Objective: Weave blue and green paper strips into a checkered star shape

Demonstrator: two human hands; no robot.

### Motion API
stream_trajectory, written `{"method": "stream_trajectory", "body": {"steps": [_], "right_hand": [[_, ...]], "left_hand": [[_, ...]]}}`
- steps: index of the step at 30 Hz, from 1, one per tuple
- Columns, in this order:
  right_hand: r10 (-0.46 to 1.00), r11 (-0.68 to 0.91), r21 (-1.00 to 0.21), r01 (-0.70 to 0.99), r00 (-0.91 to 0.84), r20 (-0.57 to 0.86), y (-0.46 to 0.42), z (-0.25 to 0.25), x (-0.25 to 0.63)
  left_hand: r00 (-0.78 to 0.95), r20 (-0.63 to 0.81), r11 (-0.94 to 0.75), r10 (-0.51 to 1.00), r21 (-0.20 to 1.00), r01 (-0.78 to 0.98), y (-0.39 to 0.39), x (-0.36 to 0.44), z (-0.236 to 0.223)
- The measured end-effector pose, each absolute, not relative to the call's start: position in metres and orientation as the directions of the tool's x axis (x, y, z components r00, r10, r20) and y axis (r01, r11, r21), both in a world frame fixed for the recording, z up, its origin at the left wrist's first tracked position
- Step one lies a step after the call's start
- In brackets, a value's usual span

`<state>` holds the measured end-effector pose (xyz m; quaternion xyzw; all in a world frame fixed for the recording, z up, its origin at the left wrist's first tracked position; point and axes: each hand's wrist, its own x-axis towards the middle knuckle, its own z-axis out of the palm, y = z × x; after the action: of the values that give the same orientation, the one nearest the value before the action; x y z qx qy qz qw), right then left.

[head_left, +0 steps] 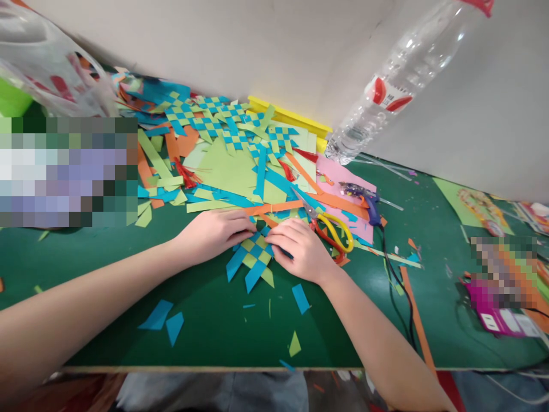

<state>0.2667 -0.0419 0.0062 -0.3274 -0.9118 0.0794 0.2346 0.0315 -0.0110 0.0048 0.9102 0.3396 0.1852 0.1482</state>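
Note:
A small woven paper fish (257, 254) of blue and light-green strips lies on the green table, its pointed strip ends toward me. My left hand (223, 233) is closed at its upper left edge, with thumb and fingertips pressed together on the paper. On the opposite edge my right hand (298, 246) has its fingers curled onto the fish; part of the weave is hidden beneath them. Just beyond my right hand lie scissors (330, 229) with yellow and orange handles. Orange paper strips (278, 206) lie right behind my fingertips.
Several finished woven fish (210, 120) and loose strips pile up at the back. A purple glue gun (373, 209) with a black cord lies right, near a large plastic bottle (386, 91). Blue scraps (158, 315) lie near the front edge. A plastic bag (55, 63) stands back left.

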Motion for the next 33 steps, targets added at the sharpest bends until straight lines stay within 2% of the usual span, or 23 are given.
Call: {"method": "stream_trajectory", "body": {"steps": [12,24,33], "right_hand": [[0.638,0.769,-0.321,0.553,-0.687,0.347,-0.0414,0.0058,0.2665],[0.663,0.747,-0.357,0.561,-0.672,0.329,-0.0425,0.0058,0.2654],[0.657,0.751,-0.363,0.552,-0.681,0.324,-0.0426,0.0054,0.266]], "left_hand": [[0.696,0.193,-0.701,0.692,0.41,0.583,-0.0107,0.032,0.0035],[0.696,0.223,-0.72,0.683,0.365,0.59,-0.0102,0.0364,0.0018],[0.665,0.255,-0.703,0.703,0.392,0.593,-0.0134,0.0331,0.0028]]}}
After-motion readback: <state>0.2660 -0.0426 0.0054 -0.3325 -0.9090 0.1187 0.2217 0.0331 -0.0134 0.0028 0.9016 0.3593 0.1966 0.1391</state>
